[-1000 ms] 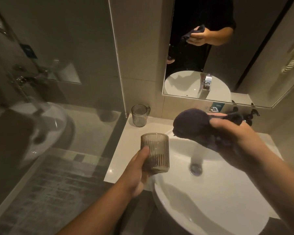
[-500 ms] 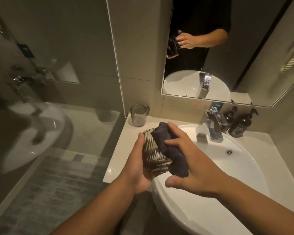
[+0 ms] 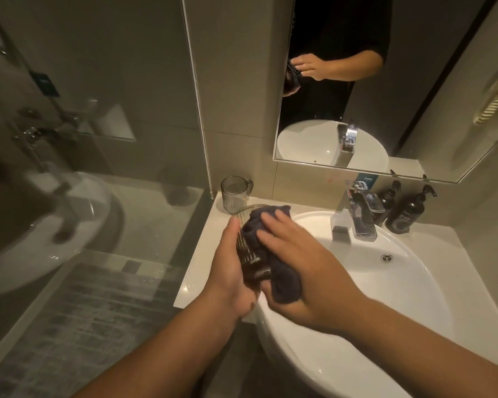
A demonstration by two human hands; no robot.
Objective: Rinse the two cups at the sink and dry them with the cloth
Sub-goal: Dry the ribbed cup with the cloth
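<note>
Head view, change since half a second ago: the cloth (image 3: 273,254) covers more of the ribbed cup (image 3: 249,254); the right hand's fingers, then curled over the cloth's top, now lie flatter across it, reaching toward 11 o'clock. The left hand's grasp reads the same.
Head view, change since one second ago: the cloth was then held up over the basin, apart from the cup; the two are now pressed together.
Left hand (image 3: 230,271): grasping the ribbed cup from the 9 o'clock side, thumb up along its wall near the rim.
Right hand (image 3: 302,262): fingers spread nearly straight, pressing the cloth against the cup's mouth and side; the thumb closes under the cloth's lower fold at 6 o'clock.
Ribbed cup: smoky, vertically fluted, tilted with its mouth toward 12 o'clock; held above the left edge of the sink (image 3: 414,297), over the join with the counter (image 3: 202,254).
Cloth: dark, bunched, partly pushed into the cup's mouth, the rest draped down its right side.
Second cup (image 3: 235,193): clear, handled, upright on the counter at 12 o'clock from the hands, apart from them.
Faucet (image 3: 362,216): at 2 o'clock from the hands; no running water discernible.
Two dark pump bottles (image 3: 406,211): just beside the faucet, at its 3 o'clock.
Mirror (image 3: 357,110): reflects both hands on the cup and cloth.
</note>
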